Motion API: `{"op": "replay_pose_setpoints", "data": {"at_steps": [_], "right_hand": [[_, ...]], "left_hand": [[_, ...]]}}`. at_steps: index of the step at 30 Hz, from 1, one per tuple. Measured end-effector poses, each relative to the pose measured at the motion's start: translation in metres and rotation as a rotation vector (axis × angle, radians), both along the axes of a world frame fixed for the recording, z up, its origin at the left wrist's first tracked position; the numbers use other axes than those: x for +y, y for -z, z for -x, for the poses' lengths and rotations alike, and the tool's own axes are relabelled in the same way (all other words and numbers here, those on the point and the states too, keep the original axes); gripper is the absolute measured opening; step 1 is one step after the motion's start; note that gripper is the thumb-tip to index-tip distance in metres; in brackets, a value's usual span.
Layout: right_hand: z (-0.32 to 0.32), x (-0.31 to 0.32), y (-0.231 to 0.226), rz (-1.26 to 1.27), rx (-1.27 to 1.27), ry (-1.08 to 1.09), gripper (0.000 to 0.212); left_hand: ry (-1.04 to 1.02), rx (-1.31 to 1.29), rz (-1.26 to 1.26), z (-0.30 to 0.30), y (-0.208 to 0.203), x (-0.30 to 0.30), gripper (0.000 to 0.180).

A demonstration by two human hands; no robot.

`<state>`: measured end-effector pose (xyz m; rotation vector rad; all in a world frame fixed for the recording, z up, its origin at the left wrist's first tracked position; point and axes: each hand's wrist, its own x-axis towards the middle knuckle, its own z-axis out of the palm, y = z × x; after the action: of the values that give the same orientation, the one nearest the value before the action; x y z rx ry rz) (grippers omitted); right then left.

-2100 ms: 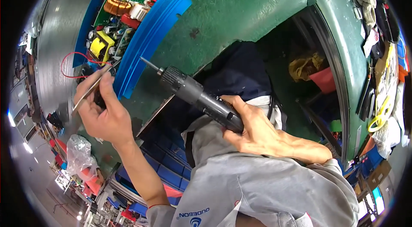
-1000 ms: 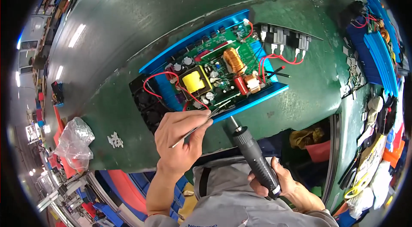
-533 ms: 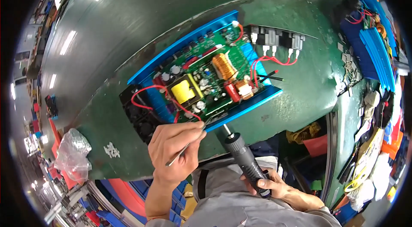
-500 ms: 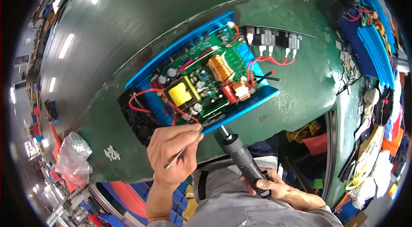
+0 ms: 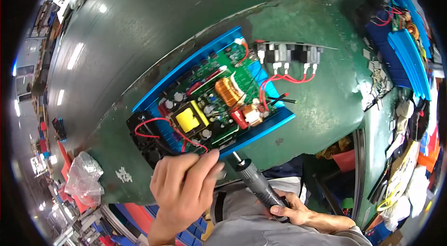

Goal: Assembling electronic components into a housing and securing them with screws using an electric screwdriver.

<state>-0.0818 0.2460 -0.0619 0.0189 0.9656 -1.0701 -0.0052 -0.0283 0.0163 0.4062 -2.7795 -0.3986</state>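
The right hand [image 5: 293,211] grips a screwdriver [image 5: 258,183]; the left hand [image 5: 180,190], hold unclear, bends at the housing's [image 5: 261,134] six o'clock. Sockets [image 5: 282,53] sit at two.

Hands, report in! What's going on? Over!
Right hand gripping electric screwdriver, bit near blue housing. Left hand at housing's near wall, grip blurred. Housing open, circuit board showing. Red wire near left hand, possible snag.
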Motion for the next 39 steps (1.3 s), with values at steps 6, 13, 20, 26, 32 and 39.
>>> {"op": "replay_pose_setpoints", "data": {"at_steps": [6, 13, 20, 26, 32, 39], "right_hand": [[0.006, -0.002, 0.000, -0.023, 0.093, -0.064, 0.080], [-0.002, 0.001, 0.006, -0.012, 0.125, -0.047, 0.105], [-0.002, 0.000, 0.006, 0.053, 0.001, -0.017, 0.098], [-0.002, -0.011, -0.002, 0.018, 0.097, -0.060, 0.104], [-0.008, -0.007, 0.000, -0.029, -0.169, 0.026, 0.103], [0.009, 0.036, 0.018, 0.016, 0.431, 0.072, 0.097]], "left_hand": [[-0.026, -0.143, 0.091, 0.003, -0.004, 0.002, 0.034], [-0.018, -0.239, 0.120, 0.002, -0.006, 0.004, 0.031], [0.064, -0.292, 0.150, 0.004, -0.001, 0.004, 0.030], [0.135, -0.309, 0.115, 0.005, -0.002, -0.002, 0.028], [0.141, -0.282, 0.061, 0.009, -0.001, -0.003, 0.023], [-0.037, -0.071, 0.034, -0.004, 0.003, -0.005, 0.025]]}}
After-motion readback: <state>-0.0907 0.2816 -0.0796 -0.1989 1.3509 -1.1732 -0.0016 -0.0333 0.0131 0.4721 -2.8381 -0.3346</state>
